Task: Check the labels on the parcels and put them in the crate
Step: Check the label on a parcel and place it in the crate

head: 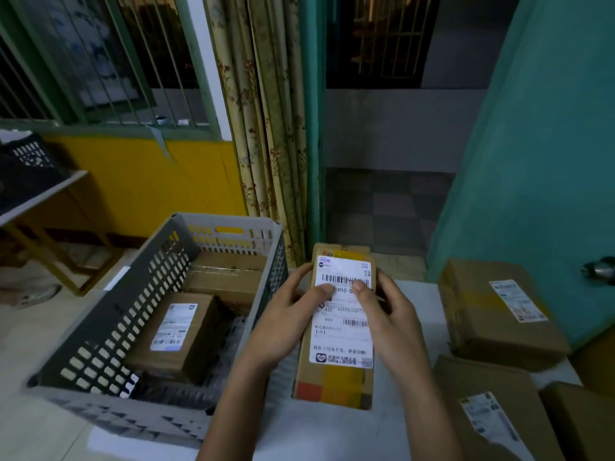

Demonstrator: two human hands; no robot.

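Both hands hold one parcel (pixel 336 371) up w/ its label (pixel 344 314) facing the camera, prob. so it can be read: left hand (pixel 286 314) and right hand (pixel 387 314) grip the sides, thumbs pressed on the label. Crate (pixel 100 334) sits just left, open, two boxes inside; more parcels (pixel 492 314) wait at right.

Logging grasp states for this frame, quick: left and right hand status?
Left hand: grips the labelled parcel, thumb on its label.
Right hand: grips the same parcel, thumb on the label.
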